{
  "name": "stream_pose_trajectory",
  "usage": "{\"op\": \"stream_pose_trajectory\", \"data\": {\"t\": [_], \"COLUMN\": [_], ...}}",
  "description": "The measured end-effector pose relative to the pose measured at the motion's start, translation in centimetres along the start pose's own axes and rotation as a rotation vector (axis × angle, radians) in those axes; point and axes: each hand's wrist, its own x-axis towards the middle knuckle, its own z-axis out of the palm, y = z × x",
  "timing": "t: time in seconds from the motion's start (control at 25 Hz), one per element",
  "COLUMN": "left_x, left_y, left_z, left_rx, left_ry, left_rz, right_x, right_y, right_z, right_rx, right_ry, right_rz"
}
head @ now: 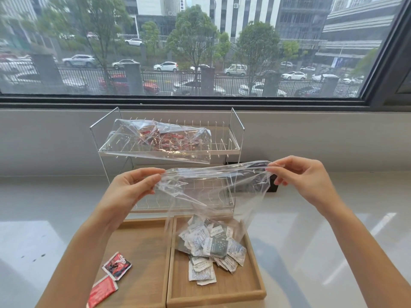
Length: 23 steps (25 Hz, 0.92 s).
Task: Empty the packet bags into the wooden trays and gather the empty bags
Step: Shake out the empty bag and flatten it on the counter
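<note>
I hold a clear plastic bag (213, 187) upside down over the right wooden tray (251, 283). My left hand (131, 187) pinches its left corner and my right hand (307, 176) pinches its right corner. Several white and grey packets (211, 243) lie heaped in the right tray, under the bag's hanging mouth. The left wooden tray (142, 247) holds two red packets (116, 266) near its front. A second clear bag (160, 141) with red packets inside lies on the top shelf of a white wire rack (235, 134).
The rack stands behind the trays against the wall under a wide window. The trays sit side by side on a pale glossy counter (333, 230). A dark object (272, 187) is partly hidden behind the rack's right side.
</note>
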Motion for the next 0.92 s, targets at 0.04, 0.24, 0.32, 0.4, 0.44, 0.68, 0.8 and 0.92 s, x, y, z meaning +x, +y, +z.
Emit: {"op": "stream_pose_trajectory", "data": {"t": [0.04, 0.24, 0.32, 0.4, 0.44, 0.68, 0.8, 0.92], "left_x": [0.1, 0.5, 0.7, 1.0, 1.1, 2.6, 2.8, 2.6], "left_y": [0.1, 0.5, 0.7, 1.0, 1.2, 1.2, 0.7, -0.4], "left_z": [0.1, 0.7, 0.7, 0.7, 0.6, 1.0, 1.5, 1.5], "left_rx": [-0.015, -0.011, 0.035, 0.116, 0.174, 0.247, 0.054, 0.098], "left_ry": [0.037, 0.145, 0.170, 0.195, 0.209, 0.303, 0.216, 0.038], "left_rz": [0.007, 0.072, 0.112, 0.185, 0.235, 0.397, 0.302, 0.235], "right_x": [0.2, 0.6, 0.8, 1.1, 1.2, 1.6, 1.6, 1.8], "right_y": [0.1, 0.5, 0.7, 0.8, 0.8, 0.2, 0.1, 0.3], "right_z": [-0.1, -0.1, 0.0, 0.2, 0.3, 1.6, 1.8, 1.7], "right_rx": [0.030, 0.322, 0.421, 0.483, 0.488, 0.317, 0.315, 0.356], "right_ry": [-0.003, 0.007, 0.029, 0.064, 0.083, 0.219, 0.260, 0.275], "right_rz": [0.007, 0.169, 0.211, 0.244, 0.254, 0.128, 0.105, 0.125]}}
